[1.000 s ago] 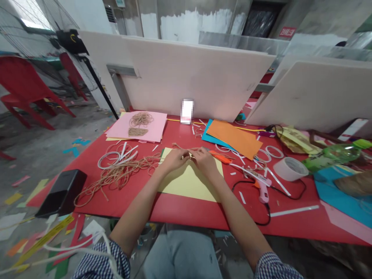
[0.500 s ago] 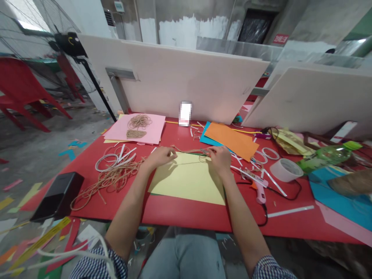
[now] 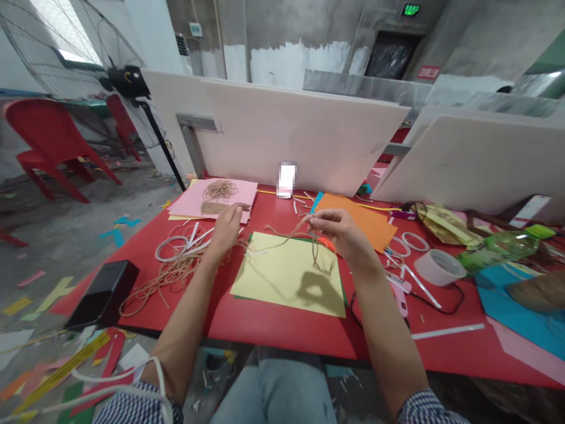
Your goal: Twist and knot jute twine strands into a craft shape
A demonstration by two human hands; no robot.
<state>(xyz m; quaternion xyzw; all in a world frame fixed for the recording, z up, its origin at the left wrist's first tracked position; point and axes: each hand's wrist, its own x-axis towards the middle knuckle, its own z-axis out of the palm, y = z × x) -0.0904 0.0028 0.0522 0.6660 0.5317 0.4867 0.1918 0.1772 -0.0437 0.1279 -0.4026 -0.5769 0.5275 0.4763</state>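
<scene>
Two hands over the tabletop [image 3: 273, 327]: our right hand [image 3: 342, 232] pinches jute twine [image 3: 314, 253] above a yellow card [image 3: 286, 277]; our left hand [image 3: 226, 231] curls loosely near a pink sheet [image 3: 241, 191], grip unclear.

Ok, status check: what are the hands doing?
Right hand pinching jute twine, raised over yellow card. Left hand at edge of pink paper. Twine coil beside left forearm.
</scene>
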